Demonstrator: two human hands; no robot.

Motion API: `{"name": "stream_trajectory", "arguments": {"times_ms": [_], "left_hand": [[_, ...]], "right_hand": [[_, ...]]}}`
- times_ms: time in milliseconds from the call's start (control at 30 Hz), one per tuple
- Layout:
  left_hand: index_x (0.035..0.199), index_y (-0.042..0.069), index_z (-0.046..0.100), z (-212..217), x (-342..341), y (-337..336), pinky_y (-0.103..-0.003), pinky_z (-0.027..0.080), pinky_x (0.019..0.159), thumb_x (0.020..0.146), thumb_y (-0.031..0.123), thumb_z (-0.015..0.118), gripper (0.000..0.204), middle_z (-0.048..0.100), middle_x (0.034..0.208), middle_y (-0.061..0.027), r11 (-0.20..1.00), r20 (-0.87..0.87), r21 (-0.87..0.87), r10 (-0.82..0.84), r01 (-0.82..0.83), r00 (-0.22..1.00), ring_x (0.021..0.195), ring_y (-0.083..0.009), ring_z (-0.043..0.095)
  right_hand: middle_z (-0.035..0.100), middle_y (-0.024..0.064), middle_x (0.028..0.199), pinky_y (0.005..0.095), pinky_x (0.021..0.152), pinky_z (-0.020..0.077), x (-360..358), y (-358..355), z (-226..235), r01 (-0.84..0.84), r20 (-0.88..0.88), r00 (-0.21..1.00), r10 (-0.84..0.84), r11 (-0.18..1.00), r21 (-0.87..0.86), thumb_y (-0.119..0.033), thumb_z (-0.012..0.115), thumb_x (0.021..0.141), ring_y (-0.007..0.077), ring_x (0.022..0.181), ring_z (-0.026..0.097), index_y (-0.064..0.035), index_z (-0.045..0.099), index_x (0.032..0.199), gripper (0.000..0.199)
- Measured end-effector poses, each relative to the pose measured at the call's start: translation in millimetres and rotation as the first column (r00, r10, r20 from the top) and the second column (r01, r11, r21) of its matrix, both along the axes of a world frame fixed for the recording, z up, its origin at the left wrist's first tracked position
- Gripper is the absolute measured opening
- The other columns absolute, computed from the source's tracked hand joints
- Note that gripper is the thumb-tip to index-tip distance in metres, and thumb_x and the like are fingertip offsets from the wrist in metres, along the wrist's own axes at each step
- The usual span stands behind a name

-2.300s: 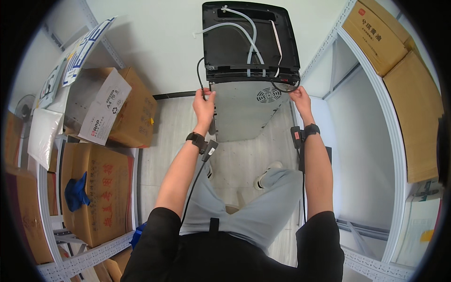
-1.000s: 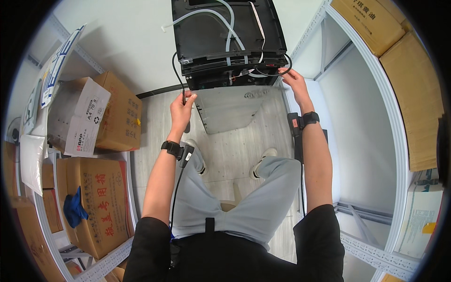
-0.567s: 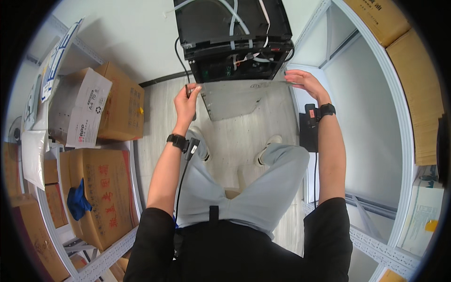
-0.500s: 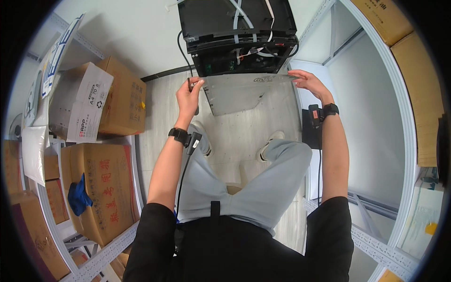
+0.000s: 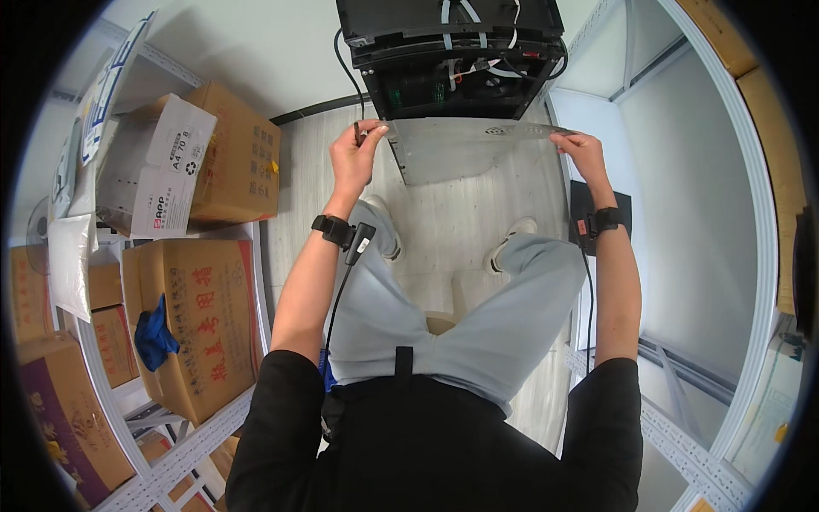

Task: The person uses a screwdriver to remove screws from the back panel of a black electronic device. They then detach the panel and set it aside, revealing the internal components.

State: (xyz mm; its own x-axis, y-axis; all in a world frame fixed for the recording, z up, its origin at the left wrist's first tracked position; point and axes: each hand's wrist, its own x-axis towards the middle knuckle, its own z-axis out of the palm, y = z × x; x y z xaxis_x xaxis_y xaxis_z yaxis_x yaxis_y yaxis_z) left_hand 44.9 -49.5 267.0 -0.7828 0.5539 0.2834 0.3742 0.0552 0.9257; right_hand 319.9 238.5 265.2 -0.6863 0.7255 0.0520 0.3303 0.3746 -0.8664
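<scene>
I hold a flat grey metal cover panel (image 5: 461,145) by its two upper corners. My left hand (image 5: 357,155) grips the left corner and my right hand (image 5: 582,149) grips the right corner. The panel hangs tilted away from a tall black appliance (image 5: 448,55) standing ahead of me. The appliance's back is open, showing white hoses, coloured wires and dark parts inside. A black cable runs down its left side to the floor. Both my wrists wear black bands, and a thin cable hangs from the left one.
Metal shelving (image 5: 256,256) on my left carries several brown cardboard boxes (image 5: 192,316) and a blue cloth (image 5: 153,333). A white-and-brown box (image 5: 162,175) sits on an upper shelf. More shelving with boxes (image 5: 768,128) stands on the right. A black flat object (image 5: 584,205) lies on the pale floor.
The grey panel has come off the appliance's back and lowered toward me in both hands, uncovering the wiring and parts inside. My view has tilted downward.
</scene>
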Motion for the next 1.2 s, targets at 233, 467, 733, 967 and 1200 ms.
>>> {"name": "stream_trajectory", "arguments": {"times_ms": [233, 467, 733, 967, 1200], "left_hand": [[0.085, 0.004, 0.066, 3.8, -5.1, 0.5, -0.019, 0.03, 0.045, 0.078, 0.014, 0.067, 0.012, 0.055, 0.061, 0.0047, 0.998, -0.053, 0.05, 0.04, -0.037, 0.998, 0.051, -0.0013, 0.036], [0.085, 0.003, 0.066, 6.6, -9.9, 9.2, -0.018, 0.032, 0.047, 0.078, 0.014, 0.067, 0.013, 0.052, 0.06, 0.0058, 1.0, 0.025, -0.022, -0.02, 0.02, 0.999, 0.051, -0.0017, 0.036], [0.085, 0.003, 0.065, 3.6, -13.4, 1.4, -0.019, 0.03, 0.046, 0.078, 0.015, 0.068, 0.014, 0.046, 0.057, 0.0071, 0.999, 0.057, 0.019, 0.03, -0.031, 0.998, 0.051, -0.0015, 0.035], [0.086, 0.003, 0.065, 2.1, -19.9, 4.3, -0.018, 0.031, 0.046, 0.079, 0.017, 0.068, 0.016, 0.051, 0.061, 0.0059, 1.0, 0.054, 0.011, 0.02, -0.02, 0.998, 0.052, -0.0011, 0.037], [0.09, 0.004, 0.065, -1.3, -25.5, 11.2, -0.017, 0.034, 0.048, 0.077, 0.017, 0.069, 0.019, 0.059, 0.067, 0.0043, 0.992, 0.173, 0.094, -0.094, 0.079, 0.98, 0.053, -0.0004, 0.04]], "right_hand": [[0.065, 0.0032, 0.076, 0.02, 0.059, 0.0453, -13.0, -1.7, 9.2, 0.039, 0.077, 0.996, -0.043, 0.998, 0.041, -0.022, 0.068, 0.078, 0.0063, 0.062, 0.054, 0.0001, 0.069, 0.083, 0.023], [0.067, 0.003, 0.079, 0.0207, 0.059, 0.0466, -16.9, 10.2, -5.8, 0.059, -0.009, 0.998, -0.059, 0.998, 0.011, -0.024, 0.067, 0.078, 0.006, 0.062, 0.056, 0.0, 0.068, 0.083, 0.025], [0.062, 0.0015, 0.068, 0.0193, 0.058, 0.0442, -18.2, -1.0, 9.1, 0.046, 0.046, 0.998, -0.049, 0.998, 0.048, -0.024, 0.068, 0.077, 0.0057, 0.06, 0.054, -0.0018, 0.068, 0.08, 0.023], [0.064, 0.004, 0.075, 0.0209, 0.061, 0.0475, -24.7, 10.5, 4.5, 0.036, 0.104, 0.994, -0.045, 0.996, 0.081, -0.022, 0.066, 0.079, 0.0077, 0.066, 0.057, -0.001, 0.069, 0.083, 0.021], [0.061, 0.0015, 0.066, 0.0196, 0.057, 0.0443, -12.5, 11.6, 1.4, 0.053, 0.16, 0.984, -0.073, 0.99, 0.128, -0.024, 0.067, 0.077, 0.0063, 0.059, 0.052, -0.0012, 0.068, 0.079, 0.023]]}}
